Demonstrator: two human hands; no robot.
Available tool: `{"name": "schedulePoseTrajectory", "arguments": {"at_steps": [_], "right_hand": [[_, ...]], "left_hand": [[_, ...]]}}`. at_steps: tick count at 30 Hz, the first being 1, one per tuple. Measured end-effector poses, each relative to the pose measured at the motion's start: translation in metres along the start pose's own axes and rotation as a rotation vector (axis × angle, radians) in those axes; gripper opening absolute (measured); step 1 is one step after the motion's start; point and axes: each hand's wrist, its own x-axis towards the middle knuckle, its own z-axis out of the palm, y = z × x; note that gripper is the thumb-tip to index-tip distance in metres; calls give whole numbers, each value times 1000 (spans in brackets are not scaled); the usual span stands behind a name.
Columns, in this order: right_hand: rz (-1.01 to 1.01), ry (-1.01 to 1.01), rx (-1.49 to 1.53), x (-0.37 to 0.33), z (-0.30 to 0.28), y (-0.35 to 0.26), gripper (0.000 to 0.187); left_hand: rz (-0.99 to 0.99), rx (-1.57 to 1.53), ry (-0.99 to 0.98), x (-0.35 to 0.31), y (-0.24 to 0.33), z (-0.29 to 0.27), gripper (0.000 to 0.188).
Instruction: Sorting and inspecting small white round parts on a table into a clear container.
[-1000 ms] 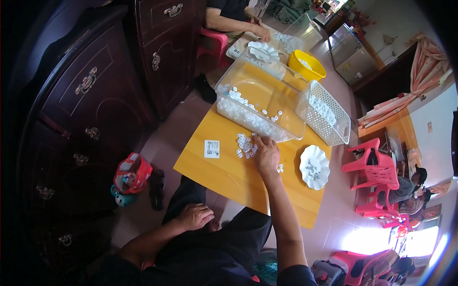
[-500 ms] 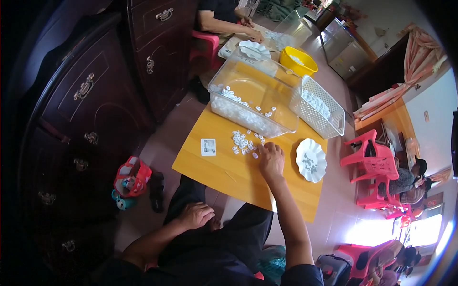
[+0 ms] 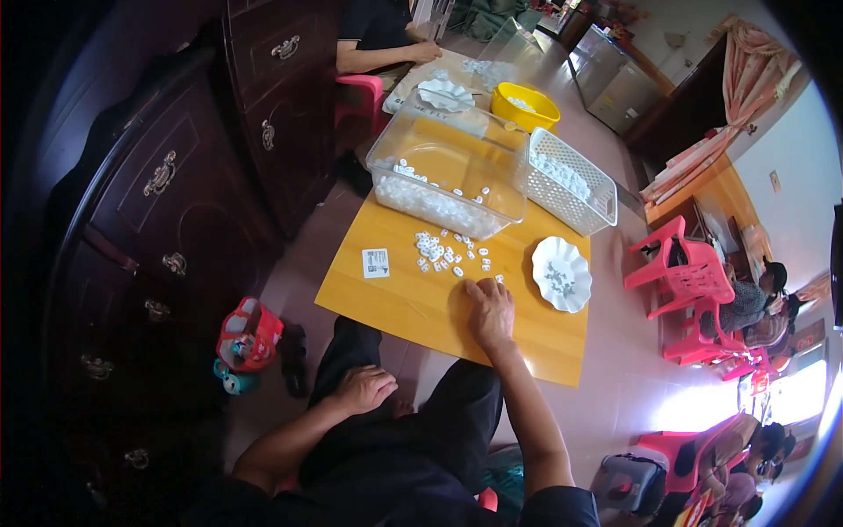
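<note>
My right hand (image 3: 492, 312) is palm down on the yellow table (image 3: 386, 294), its fingers bent together and the tips turned under. Whatever those fingertips may hold is hidden. One small white oval plastic piece (image 3: 500, 278) lies just beyond the fingers. A loose pile of the same white pieces (image 3: 429, 246) is spread to the left, in front of the clear plastic bin (image 3: 509, 215). To the right stands a white scalloped plate (image 3: 575, 250) with small grey bits (image 3: 559, 277) on it. My left hand (image 3: 364, 391) rests loosely closed on my left thigh, with nothing visible in it.
A printed white card (image 3: 375, 263) lies on the table's left side. Behind are a white perforated basket (image 3: 600, 213), a yellow basin (image 3: 540, 114) and another scalloped plate (image 3: 445, 93). A co-worker's hand (image 3: 426, 53) is at the far end. Dark cabinets (image 3: 167, 220) stand left.
My right hand has drawn slightly back toward me from the loose pieces. The co-worker's arms have shifted. My left hand stays on my thigh, and the whole view has tilted slightly.
</note>
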Motion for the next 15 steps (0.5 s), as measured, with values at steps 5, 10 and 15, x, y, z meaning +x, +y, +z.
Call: {"name": "schedulePoseTrajectory", "arguments": {"at_steps": [5,10,15], "right_hand": [[135,177,94,-4,-8,13,42],[275,198,165,-13,-17,26,37],[322,228,293,-26,7,32,30]], "left_hand": [[-6,36,-26,-1,-3,4,18],[9,57,-35,-2,-2,4,19],[-1,91,-63,-2,1,5,20]]}}
